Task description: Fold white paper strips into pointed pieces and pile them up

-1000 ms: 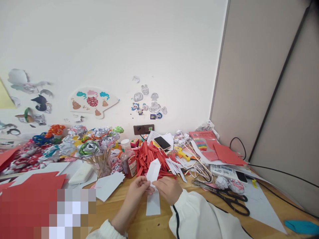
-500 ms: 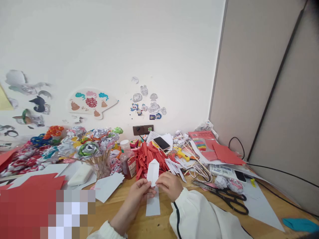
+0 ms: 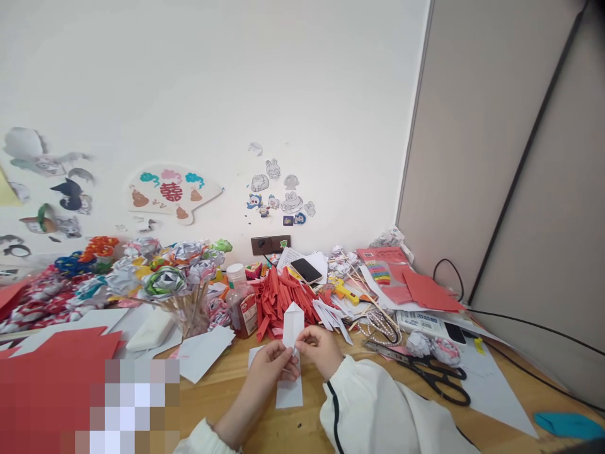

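Observation:
A strip of white paper [image 3: 293, 320], its top folded to a point, stands upright between my hands. My left hand [image 3: 274, 366] pinches its lower left edge with thumb and fingers. On the other edge, my right hand [image 3: 320, 352] closes thumb and fingertips on the paper. Beneath them another white paper strip [image 3: 289, 396] lies flat on the wooden table. Just behind the paper is a heap of folded red paper strips [image 3: 278, 296], with folded white paper strips [image 3: 333, 320] to its right.
Black scissors [image 3: 437, 375] lie on the right, near crumpled paper flowers. A glass bottle [image 3: 241, 302], a cup of sticks [image 3: 189, 312] and red paper sheets [image 3: 70, 353] stand or lie left. A phone [image 3: 306, 270] and yellow glue gun [image 3: 346, 292] are behind.
The folded paper has shifted slightly right. My left hand has moved with it, and a white paper edge now shows to the left behind that hand.

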The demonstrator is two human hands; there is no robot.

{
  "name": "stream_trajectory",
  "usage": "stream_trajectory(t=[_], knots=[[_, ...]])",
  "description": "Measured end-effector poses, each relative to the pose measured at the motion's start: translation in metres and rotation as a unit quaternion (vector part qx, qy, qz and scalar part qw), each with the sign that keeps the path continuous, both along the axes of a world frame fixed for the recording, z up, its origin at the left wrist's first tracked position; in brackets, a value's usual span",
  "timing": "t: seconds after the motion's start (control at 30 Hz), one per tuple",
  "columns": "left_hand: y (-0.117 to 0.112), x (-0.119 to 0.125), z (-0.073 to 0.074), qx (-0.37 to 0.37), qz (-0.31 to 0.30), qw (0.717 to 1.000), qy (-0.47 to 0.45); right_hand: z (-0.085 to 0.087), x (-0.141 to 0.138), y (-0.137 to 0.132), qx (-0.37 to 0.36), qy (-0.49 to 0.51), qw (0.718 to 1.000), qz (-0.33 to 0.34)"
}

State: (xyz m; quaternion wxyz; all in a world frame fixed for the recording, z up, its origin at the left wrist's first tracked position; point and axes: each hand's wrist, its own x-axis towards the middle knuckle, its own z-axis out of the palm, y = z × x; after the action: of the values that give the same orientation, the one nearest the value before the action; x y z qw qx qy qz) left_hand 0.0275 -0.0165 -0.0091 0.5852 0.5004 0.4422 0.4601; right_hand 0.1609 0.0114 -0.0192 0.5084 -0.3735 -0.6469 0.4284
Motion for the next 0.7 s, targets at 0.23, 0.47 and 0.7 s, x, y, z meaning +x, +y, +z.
stream_trajectory(t=[0.23,0.47,0.7], knots=[[-0.004,0.008,0.000,0.008,-0.004,0.998,0.069,-0.001,-0.003,-0.004,0.006,0.000,1.000,-0.018],[-0.004,0.010,0.001,0.010,0.005,0.998,0.062,-0.001,-0.005,-0.006,0.007,0.000,0.999,-0.039],[-0.005,0.011,-0.001,0.013,0.019,0.999,0.038,-0.003,-0.007,-0.005,-0.003,0.063,0.998,-0.021]])
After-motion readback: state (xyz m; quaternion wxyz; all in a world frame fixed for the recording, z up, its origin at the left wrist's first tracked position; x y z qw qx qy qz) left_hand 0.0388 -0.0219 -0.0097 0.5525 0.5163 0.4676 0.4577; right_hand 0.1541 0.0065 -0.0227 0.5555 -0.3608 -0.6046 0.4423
